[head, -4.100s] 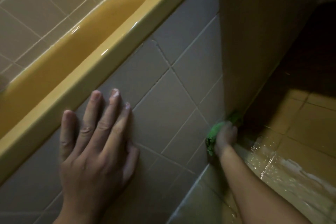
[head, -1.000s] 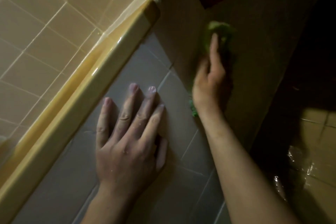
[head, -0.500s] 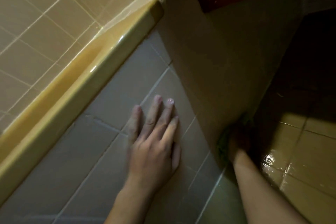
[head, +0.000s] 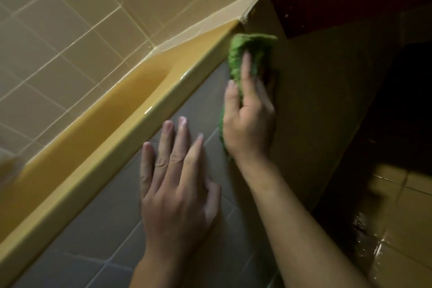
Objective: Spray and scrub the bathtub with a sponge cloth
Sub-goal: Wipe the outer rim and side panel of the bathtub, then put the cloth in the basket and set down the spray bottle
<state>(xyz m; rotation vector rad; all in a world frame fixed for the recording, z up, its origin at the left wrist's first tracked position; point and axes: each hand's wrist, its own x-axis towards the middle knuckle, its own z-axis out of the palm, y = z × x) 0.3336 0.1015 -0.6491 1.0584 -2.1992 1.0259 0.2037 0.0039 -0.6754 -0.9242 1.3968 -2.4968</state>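
Right hand [head: 250, 124], fingers flat, presses the sponge cloth [head: 240, 54], likely soft, light and best palmed broadly, beside the bathtub [head: 117, 138], upper centre; left hand [head: 177, 194] rests spread-fingered on tiles [head: 93, 241].

Left hand [head: 177, 184] lies flat, fingers straight and spread — right hand [head: 249, 124] reaches forward, fingers extended.

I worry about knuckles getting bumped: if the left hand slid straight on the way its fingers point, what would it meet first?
The left hand, flat on the grey tiled panel, would likely meet the yellow bathtub rim just beyond its fingertips; nothing lies between.
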